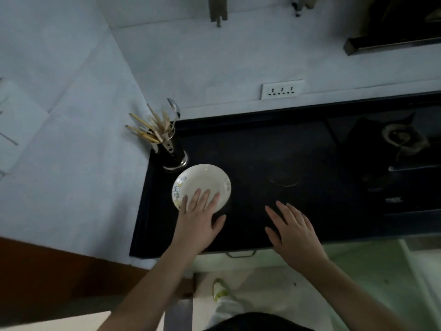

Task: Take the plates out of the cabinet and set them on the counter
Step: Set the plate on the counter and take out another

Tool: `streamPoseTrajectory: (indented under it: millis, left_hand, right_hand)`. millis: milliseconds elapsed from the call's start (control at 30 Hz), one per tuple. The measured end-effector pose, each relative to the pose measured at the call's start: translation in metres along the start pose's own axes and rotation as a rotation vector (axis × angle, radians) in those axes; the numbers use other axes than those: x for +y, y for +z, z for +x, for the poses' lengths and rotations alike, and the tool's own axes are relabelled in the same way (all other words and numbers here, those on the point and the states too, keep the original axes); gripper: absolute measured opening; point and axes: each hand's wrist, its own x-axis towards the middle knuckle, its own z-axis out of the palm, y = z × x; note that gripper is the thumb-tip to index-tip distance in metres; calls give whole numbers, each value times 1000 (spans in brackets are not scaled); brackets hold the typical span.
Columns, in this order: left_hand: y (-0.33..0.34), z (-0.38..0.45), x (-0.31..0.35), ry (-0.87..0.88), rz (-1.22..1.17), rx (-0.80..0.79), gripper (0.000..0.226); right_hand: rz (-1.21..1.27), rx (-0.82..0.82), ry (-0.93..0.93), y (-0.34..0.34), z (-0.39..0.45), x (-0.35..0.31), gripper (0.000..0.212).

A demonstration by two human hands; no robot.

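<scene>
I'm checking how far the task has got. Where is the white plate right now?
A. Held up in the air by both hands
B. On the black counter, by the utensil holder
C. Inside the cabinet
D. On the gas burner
B: the white plate lies on the black counter beside the utensil holder, with the left hand flat across its near edge.

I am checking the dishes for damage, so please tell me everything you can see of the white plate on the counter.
The plate is round, white and glossy, as glazed ceramic looks, with a shallow well and a small coloured pattern along its rim at the left and right. It lies flat, face up, on the dark counter, just in front of the metal utensil holder. The left hand rests its straight fingers on the near part of the plate, hiding that edge. No chip or crack shows on the visible part.
</scene>
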Motion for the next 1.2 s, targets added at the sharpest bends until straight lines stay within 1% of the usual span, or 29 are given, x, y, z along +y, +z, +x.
streamPoseTrajectory:
  millis: [100,167,267,367,467,633,800,900,1000,1200]
  left_hand:
    - [-23,7,17,32,20,46,67]
    - [-36,3,36,100,-8,69,67]
    - [-48,-6,59,196,0,53,67]
    - [-55,-11,72,257,17,31,67]
    - [-59,-9,87,358,28,11,63]
    - [-61,-21,115,550,-32,-9,66]
    - [-47,-39,125,674,-47,-23,70]
    - [-36,-49,138,758,-54,-61,67]
    - [-32,-62,163,850,-54,-84,71]
    - [-31,-102,231,1052,-92,-82,80]
  right_hand:
    - [14,-6,38,0,-28,27,60]
    - [18,-6,68,-2,-45,39,61]
    - [60,30,151,-9,-67,53,61]
    - [72,106,255,-16,-91,64,62]
    - [75,148,373,-19,-116,66,64]
    - [124,232,576,-15,-169,55,63]
    - [135,256,752,-5,-227,32,62]
    - [154,298,849,-1,-265,16,63]
    - [144,329,941,3,-307,4,65]
    - [152,372,1162,18,-387,-5,61]
